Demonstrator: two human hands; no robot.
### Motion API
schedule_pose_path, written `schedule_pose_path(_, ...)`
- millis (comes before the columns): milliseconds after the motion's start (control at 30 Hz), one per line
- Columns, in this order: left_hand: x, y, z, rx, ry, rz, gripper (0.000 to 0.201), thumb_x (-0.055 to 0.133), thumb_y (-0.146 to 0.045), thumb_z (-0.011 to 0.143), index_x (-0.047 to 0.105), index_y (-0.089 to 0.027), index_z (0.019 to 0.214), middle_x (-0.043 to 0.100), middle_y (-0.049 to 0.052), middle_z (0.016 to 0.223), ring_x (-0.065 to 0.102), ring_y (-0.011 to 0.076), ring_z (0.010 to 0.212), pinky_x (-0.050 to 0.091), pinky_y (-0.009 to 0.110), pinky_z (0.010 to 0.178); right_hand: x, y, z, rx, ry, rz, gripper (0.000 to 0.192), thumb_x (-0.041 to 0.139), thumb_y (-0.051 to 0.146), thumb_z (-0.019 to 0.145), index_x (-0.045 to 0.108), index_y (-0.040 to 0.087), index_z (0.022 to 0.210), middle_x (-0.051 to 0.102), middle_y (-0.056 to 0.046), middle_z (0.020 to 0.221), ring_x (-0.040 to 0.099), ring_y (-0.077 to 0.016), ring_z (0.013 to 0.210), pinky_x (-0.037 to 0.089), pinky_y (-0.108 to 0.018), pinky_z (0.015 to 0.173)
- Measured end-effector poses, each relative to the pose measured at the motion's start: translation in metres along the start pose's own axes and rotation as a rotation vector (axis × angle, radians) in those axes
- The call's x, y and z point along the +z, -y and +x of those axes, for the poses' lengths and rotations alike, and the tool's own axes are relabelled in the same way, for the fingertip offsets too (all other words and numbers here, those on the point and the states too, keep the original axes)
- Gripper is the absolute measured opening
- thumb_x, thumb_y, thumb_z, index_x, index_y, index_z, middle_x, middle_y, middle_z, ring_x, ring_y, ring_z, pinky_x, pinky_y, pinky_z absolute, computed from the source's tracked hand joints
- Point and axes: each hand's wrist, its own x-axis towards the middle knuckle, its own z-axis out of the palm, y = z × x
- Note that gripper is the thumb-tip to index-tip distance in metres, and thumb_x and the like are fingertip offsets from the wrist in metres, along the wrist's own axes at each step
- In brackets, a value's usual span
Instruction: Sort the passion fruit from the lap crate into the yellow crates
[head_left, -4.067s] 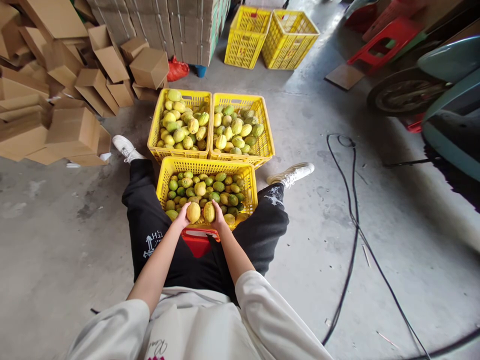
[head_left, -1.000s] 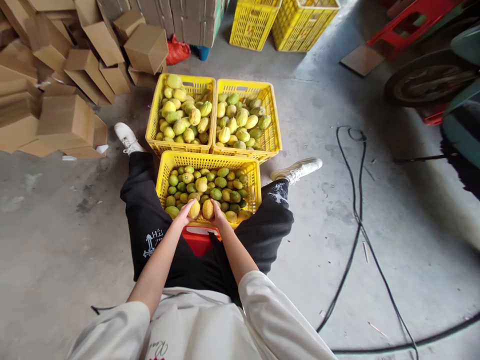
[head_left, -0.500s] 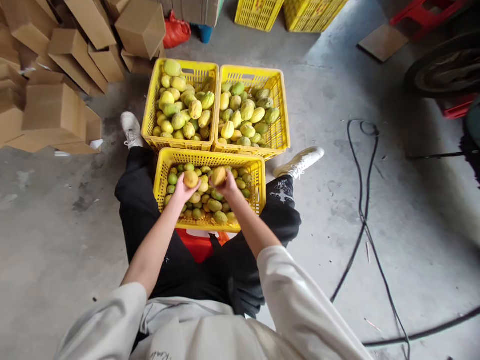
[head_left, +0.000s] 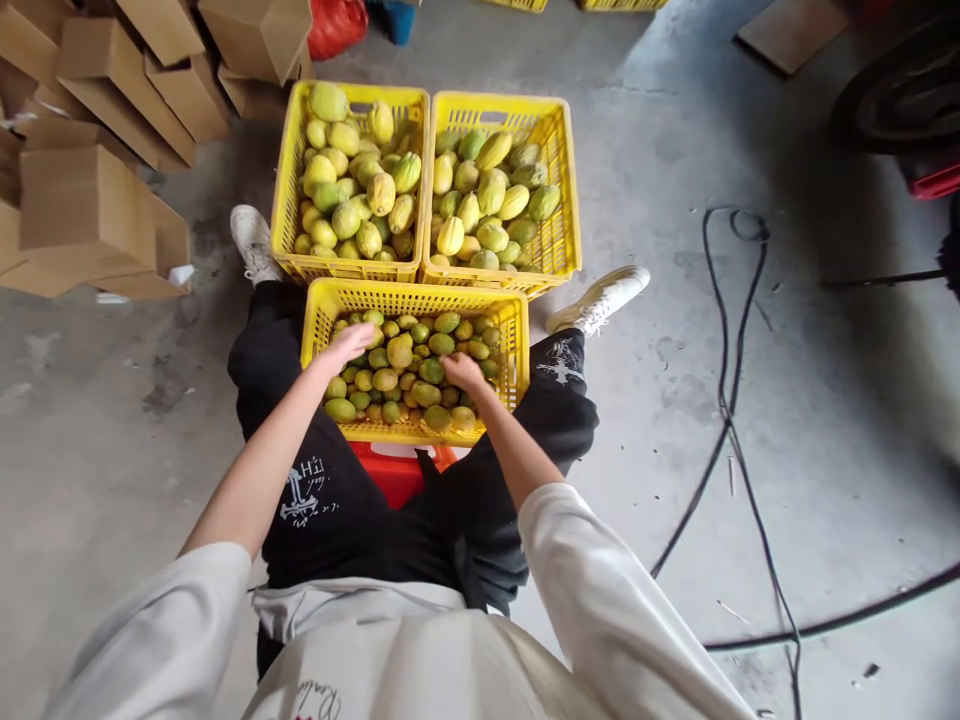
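Observation:
A yellow crate (head_left: 416,432) stands between my legs, holding many small green and yellow fruits, papaya-like in shape. My left hand (head_left: 351,345) hovers over its left side with fingers stretched out and nothing in them. Over the right half, my right hand (head_left: 463,371) has its fingers curled in beside a green fruit (head_left: 431,371); whatever lies under them is hidden. Behind are a left crate (head_left: 279,215) and a right crate (head_left: 574,190) of larger fruits. A yellow fruit (head_left: 381,122) shows in the left one, a yellow-green fruit (head_left: 494,151) in the right one.
Cardboard boxes (head_left: 90,210) are heaped at the left. A black cable (head_left: 726,400) loops over the floor on the right, with a wheel (head_left: 900,100) beyond it. A red bag (head_left: 336,28) lies at the back. Something red (head_left: 386,475) is under the near crate.
Both hands have let go of the yellowish fruits they held. One more fruit shows near the back of each rear crate. My left hand has moved left; my right hand has lowered and moved slightly right.

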Motion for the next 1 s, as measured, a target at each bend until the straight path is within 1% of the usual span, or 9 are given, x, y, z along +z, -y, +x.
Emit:
schedule_pose_path(67, 0.01, 0.043, -0.003, -0.162, 0.008, 0.408, 0.033, 0.053, -0.039, 0.089, 0.069, -0.017, 0.109, 0.069, 0.014, 0.128, 0.062, 0.0301, 0.122, 0.05, 0.038, 0.098, 0.019, -0.033, -0.022, -0.093, 0.017, -0.283, 0.051, 0.064, 0.029, 0.085, 0.06, 0.01, 0.132, 0.046, -0.022, 0.152, 0.032, -0.0406, 0.146, 0.039, -0.054, 0.111)
schedule_pose_path(100, 0.016, 0.061, -0.006, -0.215, 0.024, 0.472, 0.028, 0.056, -0.035, 0.086, 0.07, -0.016, 0.101, 0.072, 0.016, 0.119, 0.064, 0.0324, 0.118, 0.051, 0.038, 0.094, 0.026, -0.044, -0.029, -0.128, 0.013, -0.449, 0.055, 0.059, 0.026, 0.087, 0.053, 0.01, 0.14, 0.037, -0.023, 0.158, 0.026, -0.04, 0.148, 0.038, -0.055, 0.112)
schedule_pose_path(200, 0.034, 0.095, -0.011, -0.287, 0.09, 0.574, 0.012, 0.065, -0.024, 0.077, 0.069, -0.016, 0.084, 0.076, 0.014, 0.098, 0.067, 0.0358, 0.108, 0.05, 0.038, 0.09, 0.036, -0.057, -0.033, -0.171, -0.008, -0.7, 0.06, 0.051, 0.026, 0.091, 0.044, 0.006, 0.147, 0.029, -0.024, 0.161, 0.026, -0.0386, 0.145, 0.042, -0.05, 0.106)
schedule_pose_path(267, 0.046, 0.105, -0.01, -0.265, 0.131, 0.612, 0.01, 0.065, -0.021, 0.076, 0.069, -0.017, 0.085, 0.076, 0.013, 0.103, 0.067, 0.0337, 0.11, 0.048, 0.036, 0.093, 0.037, -0.056, -0.026, -0.173, -0.027, -0.719, 0.06, 0.053, 0.032, 0.091, 0.046, 0.005, 0.144, 0.036, -0.026, 0.154, 0.032, -0.0396, 0.138, 0.045, -0.047, 0.1)
schedule_pose_path(433, 0.071, 0.115, -0.006, -0.174, 0.131, 0.656, 0.029, 0.052, -0.026, 0.092, 0.062, -0.014, 0.115, 0.06, 0.019, 0.137, 0.056, 0.0296, 0.129, 0.041, 0.032, 0.104, 0.037, -0.053, -0.012, -0.188, -0.108, -0.701, 0.063, 0.06, 0.039, 0.088, 0.049, 0.01, 0.143, 0.048, -0.025, 0.129, 0.044, -0.0387, 0.118, 0.043, -0.048, 0.093)
schedule_pose_path(567, 0.078, 0.123, -0.003, -0.186, -0.047, 0.762, 0.052, 0.062, -0.026, 0.087, 0.046, -0.004, 0.131, 0.042, 0.031, 0.145, 0.053, 0.0406, 0.13, 0.04, 0.043, 0.106, 0.041, -0.055, -0.009, -0.169, -0.14, -0.698, 0.061, 0.063, 0.041, 0.087, 0.053, 0.011, 0.139, 0.047, -0.024, 0.125, 0.045, -0.0374, 0.113, 0.041, -0.047, 0.09)
schedule_pose_path(667, 0.076, 0.124, 0.003, -0.145, -0.17, 0.761, 0.067, 0.066, -0.028, 0.086, 0.034, -0.008, 0.14, 0.037, 0.03, 0.146, 0.056, 0.0388, 0.128, 0.042, 0.043, 0.103, 0.045, -0.056, -0.005, -0.164, -0.157, -0.696, 0.057, 0.065, 0.041, 0.085, 0.057, 0.011, 0.132, 0.047, -0.023, 0.124, 0.043, -0.0378, 0.113, 0.04, -0.047, 0.089)
schedule_pose_path(833, 0.073, 0.118, 0.016, -0.036, -0.149, 0.789, 0.067, 0.071, -0.033, 0.084, 0.038, -0.016, 0.139, 0.043, 0.023, 0.146, 0.054, 0.0357, 0.129, 0.044, 0.041, 0.102, 0.048, -0.06, -0.001, -0.228, -0.161, -0.73, 0.054, 0.066, 0.039, 0.081, 0.058, 0.009, 0.125, 0.048, -0.024, 0.126, 0.041, -0.0383, 0.113, 0.039, -0.049, 0.091)
schedule_pose_path(1000, 0.075, 0.108, 0.022, -0.077, -0.163, 0.822, 0.063, 0.071, -0.041, 0.085, 0.043, -0.014, 0.134, 0.058, 0.021, 0.131, 0.059, 0.0344, 0.123, 0.047, 0.039, 0.098, 0.051, -0.06, -0.001, -0.346, -0.188, -0.707, 0.051, 0.06, 0.03, 0.086, 0.053, 0.008, 0.132, 0.05, -0.023, 0.125, 0.043, -0.0349, 0.112, 0.041, -0.046, 0.091)
